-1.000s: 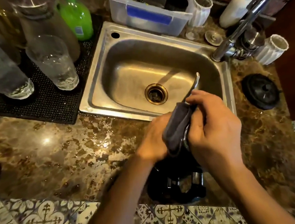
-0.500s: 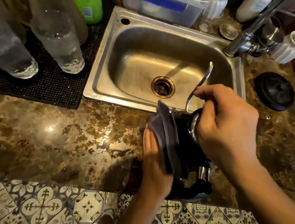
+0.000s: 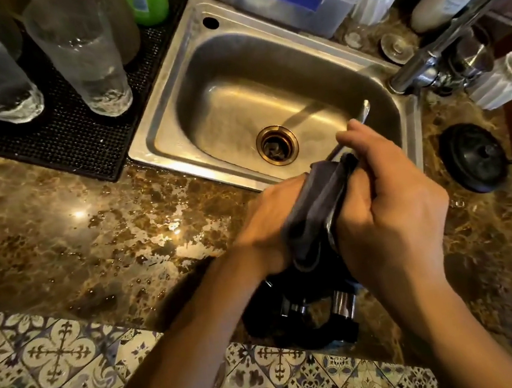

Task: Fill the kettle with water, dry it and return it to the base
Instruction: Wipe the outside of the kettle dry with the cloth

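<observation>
From the head camera, the step in hand looks like the drying: the kettle (image 3: 309, 312) is held low over the near edge of the marble table (image 3: 99, 230), just in front of the steel sink (image 3: 269, 96), with its thin curved spout (image 3: 363, 114) reaching out over the basin. Whether it holds water cannot be seen from here.

The left hand (image 3: 270, 221) is curled closed around a dark grey cloth (image 3: 317, 212) and presses it against the kettle's upper part; the cloth hides most of what it touches, and the hand is somewhat blurred.

The right hand (image 3: 390, 210) is wrapped tight round the top of the kettle near the root of the spout, fingers folded over, steadying it against the wiping.

The round black base (image 3: 474, 157) sits on the table to the right of the sink, well apart from the kettle. Next, I judge, the wiping must cover the underside, then the kettle must be carried right and set squarely down on the base.
</observation>
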